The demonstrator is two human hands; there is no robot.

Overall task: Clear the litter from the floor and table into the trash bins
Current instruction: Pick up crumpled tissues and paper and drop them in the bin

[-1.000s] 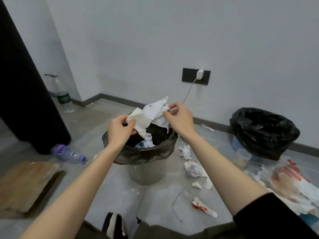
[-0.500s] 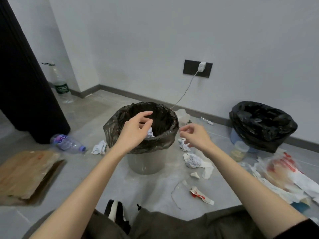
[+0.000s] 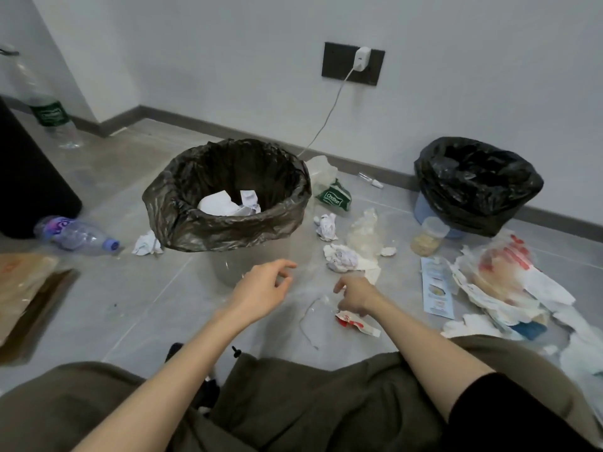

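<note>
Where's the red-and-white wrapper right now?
Head view, right of centre: the red-and-white wrapper lies on the floor by the right hand, nearer the person than the brown-lined bin.

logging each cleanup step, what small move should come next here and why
Probably the right hand should drop and pinch the red and white wrapper lying on the floor beside it. Both hands hold nothing, the left hand hovers in front of the lined bin, and that wrapper is the nearest litter.

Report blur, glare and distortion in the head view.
Head view: soft, even light; faint sheen on the floor; left hand and right hand slightly motion-blurred; wide-angle lens leans the standing bottle at the left edge; brown-lined bin sharp.
</note>
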